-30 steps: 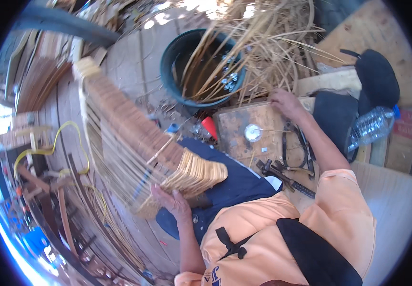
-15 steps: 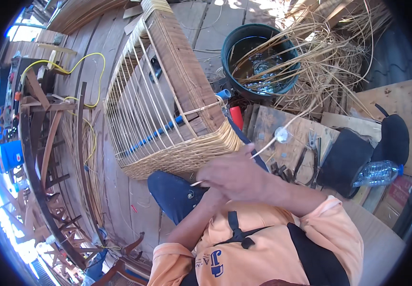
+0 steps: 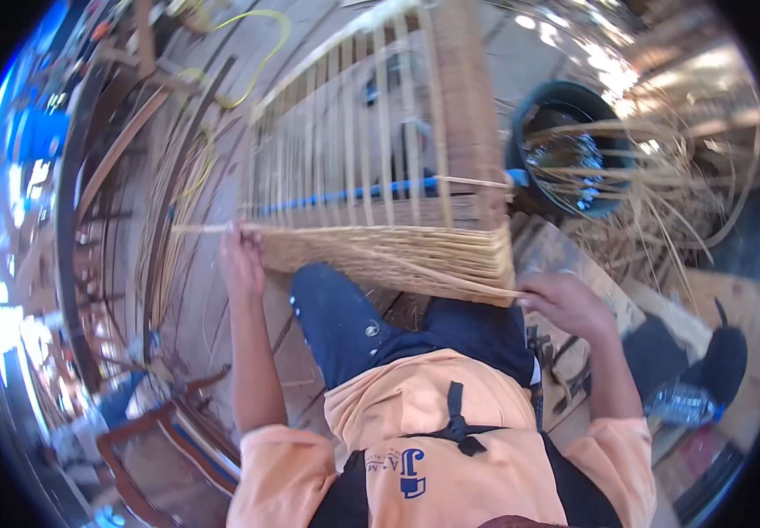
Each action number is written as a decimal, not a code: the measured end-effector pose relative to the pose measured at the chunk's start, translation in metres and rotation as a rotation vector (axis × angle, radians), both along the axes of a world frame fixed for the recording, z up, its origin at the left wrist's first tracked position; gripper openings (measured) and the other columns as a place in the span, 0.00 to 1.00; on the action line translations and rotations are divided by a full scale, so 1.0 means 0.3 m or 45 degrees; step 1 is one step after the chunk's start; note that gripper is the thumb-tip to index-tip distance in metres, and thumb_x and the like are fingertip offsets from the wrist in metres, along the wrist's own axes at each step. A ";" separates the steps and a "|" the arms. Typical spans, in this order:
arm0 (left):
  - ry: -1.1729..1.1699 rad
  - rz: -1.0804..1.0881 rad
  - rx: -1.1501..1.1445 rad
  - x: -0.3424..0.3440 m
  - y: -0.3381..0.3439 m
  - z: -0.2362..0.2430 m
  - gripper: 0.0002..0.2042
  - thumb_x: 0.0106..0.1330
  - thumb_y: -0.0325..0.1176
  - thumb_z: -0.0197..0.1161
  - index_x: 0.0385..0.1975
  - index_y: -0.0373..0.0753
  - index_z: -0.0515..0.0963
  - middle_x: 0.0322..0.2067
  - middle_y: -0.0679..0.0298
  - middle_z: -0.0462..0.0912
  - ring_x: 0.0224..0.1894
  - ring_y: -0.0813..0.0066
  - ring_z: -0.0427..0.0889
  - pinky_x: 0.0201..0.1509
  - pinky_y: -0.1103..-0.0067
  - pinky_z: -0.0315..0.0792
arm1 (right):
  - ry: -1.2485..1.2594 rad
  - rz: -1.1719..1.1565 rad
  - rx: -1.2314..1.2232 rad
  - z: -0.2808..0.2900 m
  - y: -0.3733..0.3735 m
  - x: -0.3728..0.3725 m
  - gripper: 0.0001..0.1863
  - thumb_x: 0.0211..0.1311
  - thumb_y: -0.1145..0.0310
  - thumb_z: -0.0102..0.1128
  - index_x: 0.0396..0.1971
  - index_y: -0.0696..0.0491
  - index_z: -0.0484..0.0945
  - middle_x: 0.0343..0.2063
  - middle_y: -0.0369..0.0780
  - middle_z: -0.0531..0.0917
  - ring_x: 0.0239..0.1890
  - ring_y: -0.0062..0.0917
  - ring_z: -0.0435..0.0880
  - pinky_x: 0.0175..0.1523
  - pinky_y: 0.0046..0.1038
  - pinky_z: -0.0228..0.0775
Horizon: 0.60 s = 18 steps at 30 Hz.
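Observation:
Out at the left, my left hand pinches a pale rattan strand, whose end sticks out beyond my fingers. My right hand is closed on the other part of the strand, at the near right corner of the work. Between the hands the strand stretches across the woven rattan band of a wooden frame. Thin upright rattan stakes rise from that band in a spaced row. The picture is smeared by motion, so the fingertips are unclear.
A dark bucket of water with rattan soaking in it stands at the far right. Loose rattan is heaped beside it. A blue pipe lies behind the stakes. At right are a plastic bottle and tools; curved wooden pieces stand left.
My hands were together over the near right corner and have spread wide apart, drawing the strand across the weave. The view has shifted, and the frame now appears turned and further right.

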<state>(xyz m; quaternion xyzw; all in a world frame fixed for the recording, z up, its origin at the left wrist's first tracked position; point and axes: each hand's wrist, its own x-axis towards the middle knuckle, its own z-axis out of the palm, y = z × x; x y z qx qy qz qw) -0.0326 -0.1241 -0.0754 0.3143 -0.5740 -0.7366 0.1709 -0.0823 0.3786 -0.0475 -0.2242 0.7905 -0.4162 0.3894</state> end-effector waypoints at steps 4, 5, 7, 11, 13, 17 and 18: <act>-0.214 0.230 -0.070 0.059 -0.316 -0.142 0.13 0.69 0.44 0.52 0.40 0.40 0.71 0.27 0.67 0.72 0.30 0.76 0.74 0.30 0.78 0.70 | -0.022 -0.232 0.118 0.015 0.110 -0.015 0.06 0.58 0.73 0.55 0.33 0.59 0.77 0.21 0.38 0.76 0.25 0.20 0.77 0.31 0.22 0.67; -0.225 0.239 0.010 0.088 -0.400 -0.201 0.13 0.69 0.44 0.52 0.40 0.40 0.71 0.28 0.67 0.72 0.30 0.75 0.75 0.29 0.78 0.70 | 0.036 -0.220 0.147 0.041 0.108 -0.030 0.06 0.57 0.73 0.56 0.32 0.59 0.77 0.20 0.39 0.77 0.24 0.22 0.78 0.31 0.24 0.67; -0.295 0.413 0.075 0.118 -0.483 -0.308 0.11 0.68 0.42 0.54 0.36 0.41 0.72 0.26 0.67 0.73 0.27 0.75 0.75 0.29 0.77 0.72 | 0.123 -0.233 0.219 0.077 0.092 -0.057 0.07 0.55 0.72 0.57 0.30 0.60 0.78 0.19 0.40 0.78 0.23 0.25 0.78 0.30 0.25 0.67; -0.384 0.541 0.267 0.198 -0.652 -0.543 0.07 0.66 0.39 0.55 0.33 0.43 0.73 0.27 0.68 0.75 0.26 0.74 0.75 0.25 0.78 0.71 | 0.170 -0.279 0.284 0.122 0.051 -0.090 0.07 0.52 0.72 0.58 0.26 0.61 0.77 0.18 0.42 0.77 0.21 0.27 0.76 0.29 0.27 0.66; -0.463 0.573 0.414 0.165 -0.663 -0.629 0.07 0.67 0.37 0.54 0.36 0.43 0.74 0.30 0.66 0.78 0.26 0.72 0.76 0.23 0.78 0.71 | 0.180 -0.288 0.357 0.135 0.040 -0.099 0.07 0.52 0.72 0.58 0.25 0.61 0.76 0.18 0.43 0.76 0.21 0.29 0.75 0.29 0.28 0.65; -0.503 0.632 0.489 0.148 -0.758 -0.711 0.07 0.67 0.36 0.54 0.37 0.41 0.74 0.30 0.65 0.78 0.27 0.71 0.77 0.23 0.77 0.71 | 0.252 -0.283 0.455 0.137 0.001 -0.130 0.06 0.51 0.73 0.59 0.26 0.61 0.76 0.22 0.44 0.76 0.25 0.32 0.75 0.33 0.30 0.65; -0.513 0.642 0.499 0.138 -0.776 -0.723 0.07 0.67 0.36 0.54 0.36 0.41 0.74 0.31 0.64 0.78 0.27 0.71 0.77 0.24 0.77 0.72 | 0.308 -0.278 0.487 0.128 -0.004 -0.131 0.06 0.51 0.74 0.59 0.27 0.61 0.76 0.22 0.44 0.76 0.26 0.32 0.75 0.33 0.30 0.65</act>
